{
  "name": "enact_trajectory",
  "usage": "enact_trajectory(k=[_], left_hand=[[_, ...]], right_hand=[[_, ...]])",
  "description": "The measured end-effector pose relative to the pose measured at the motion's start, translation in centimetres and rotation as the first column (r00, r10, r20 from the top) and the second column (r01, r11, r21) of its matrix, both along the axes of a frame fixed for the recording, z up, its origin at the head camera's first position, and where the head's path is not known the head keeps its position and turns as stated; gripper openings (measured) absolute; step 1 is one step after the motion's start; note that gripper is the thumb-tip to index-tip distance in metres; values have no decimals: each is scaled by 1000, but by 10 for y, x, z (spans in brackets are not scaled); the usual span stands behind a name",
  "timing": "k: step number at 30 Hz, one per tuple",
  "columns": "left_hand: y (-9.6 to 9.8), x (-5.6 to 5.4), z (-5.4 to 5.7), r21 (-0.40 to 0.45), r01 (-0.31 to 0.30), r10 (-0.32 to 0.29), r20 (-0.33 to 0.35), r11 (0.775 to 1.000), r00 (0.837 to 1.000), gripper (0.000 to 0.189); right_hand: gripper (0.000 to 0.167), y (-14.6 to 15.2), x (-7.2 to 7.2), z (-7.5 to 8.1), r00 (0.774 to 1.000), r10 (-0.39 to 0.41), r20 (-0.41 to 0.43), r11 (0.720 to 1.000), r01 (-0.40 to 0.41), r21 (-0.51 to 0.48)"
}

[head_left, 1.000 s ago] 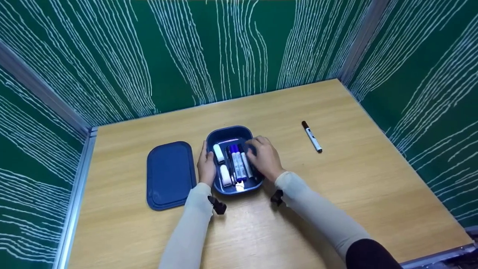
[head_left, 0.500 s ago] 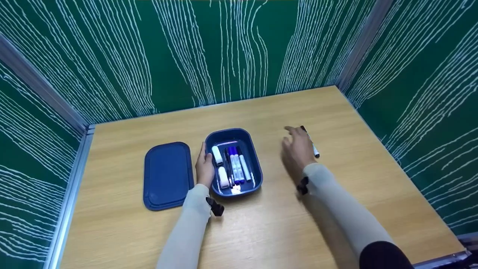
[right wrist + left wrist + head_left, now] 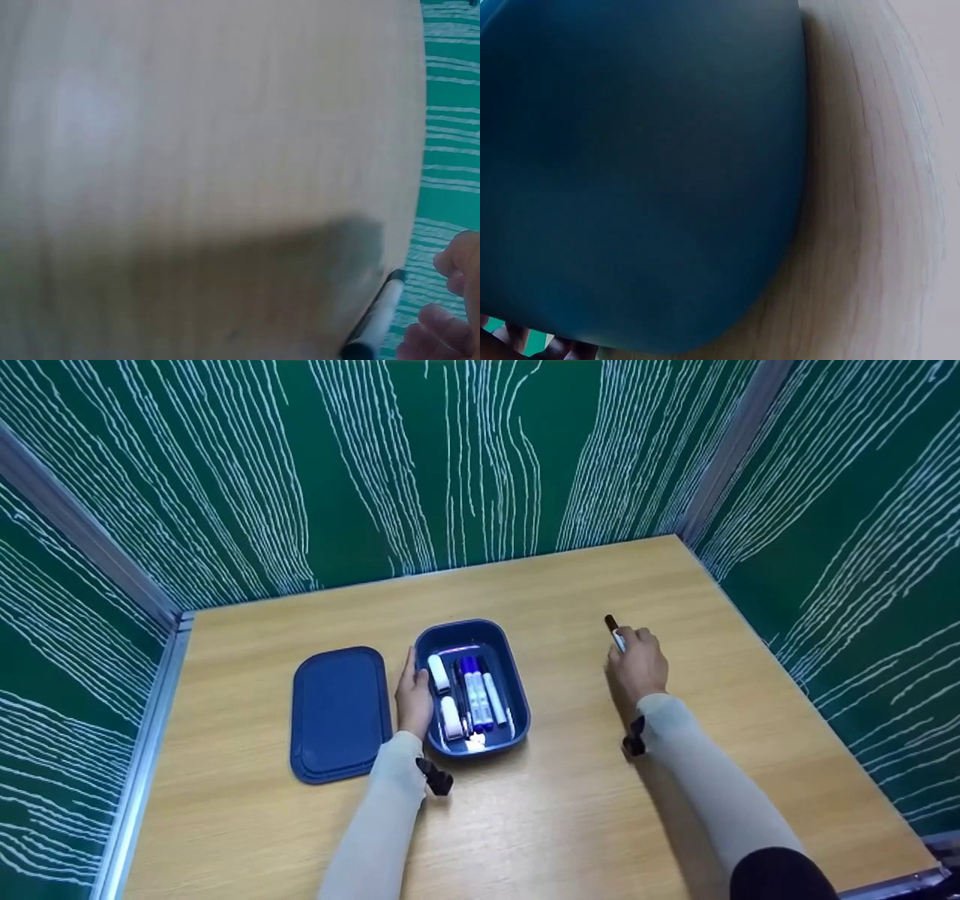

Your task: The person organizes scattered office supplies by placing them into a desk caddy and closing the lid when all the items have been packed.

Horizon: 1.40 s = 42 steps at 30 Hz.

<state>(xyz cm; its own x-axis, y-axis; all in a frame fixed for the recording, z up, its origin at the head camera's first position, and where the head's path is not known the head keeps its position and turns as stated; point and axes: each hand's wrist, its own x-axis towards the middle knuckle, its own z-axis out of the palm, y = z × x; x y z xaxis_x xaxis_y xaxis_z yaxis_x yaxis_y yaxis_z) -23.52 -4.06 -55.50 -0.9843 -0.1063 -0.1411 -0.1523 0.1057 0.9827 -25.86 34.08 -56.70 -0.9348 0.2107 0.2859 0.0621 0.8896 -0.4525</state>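
A dark blue lidless plastic box (image 3: 517, 682) stands mid-table, holding several markers (image 3: 478, 701) and two small white oblong blocks (image 3: 451, 718). My left hand (image 3: 414, 701) grips its left side, thumb at the rim and fingers along the outer wall; the left wrist view shows mostly that wall. To the right, my right hand (image 3: 641, 664) is over a lone whiteboard marker (image 3: 612, 625) with a dark cap, hiding its lower part in the head view. From the right wrist, the marker (image 3: 377, 319) lies on the table beside my thumb and fingers, which are spread apart.
The box's flat blue lid (image 3: 339, 716) lies on the wooden table (image 3: 540, 825) to the left, near my left forearm. Green walls (image 3: 360, 465) with white wavy lines enclose the back and sides of the table.
My right hand has left the box's right side and moved right to the lone marker. The left hand stays at the box.
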Motion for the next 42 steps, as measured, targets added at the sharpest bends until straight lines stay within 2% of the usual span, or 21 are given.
enact_trajectory(k=[7, 15, 23, 30, 42], left_hand=[[0, 0, 0, -12, -3, 3, -6, 1000, 1000, 53], [0, 1, -1, -20, -8, 8, -21, 1000, 1000, 54], [-1, 1, -2, -22, -6, 5, -18, 1000, 1000, 53], [0, -2, -3, -21, -5, 5, -5, 1000, 1000, 53], [-1, 1, -1, -25, -1, 0, -18, 1000, 1000, 53]], right_hand=[[36, 7, 2, -5, 999, -24, 41, 999, 26, -30], [36, 12, 4, -10, 995, -1, 101, 1000, 4, -27], [40, 16, 3, -7, 986, 19, 168, 998, -9, -58], [42, 19, -1, -9, 985, 17, 169, 993, 4, -120], [43, 23, -4, -14, 987, 27, 161, 975, 9, -221]])
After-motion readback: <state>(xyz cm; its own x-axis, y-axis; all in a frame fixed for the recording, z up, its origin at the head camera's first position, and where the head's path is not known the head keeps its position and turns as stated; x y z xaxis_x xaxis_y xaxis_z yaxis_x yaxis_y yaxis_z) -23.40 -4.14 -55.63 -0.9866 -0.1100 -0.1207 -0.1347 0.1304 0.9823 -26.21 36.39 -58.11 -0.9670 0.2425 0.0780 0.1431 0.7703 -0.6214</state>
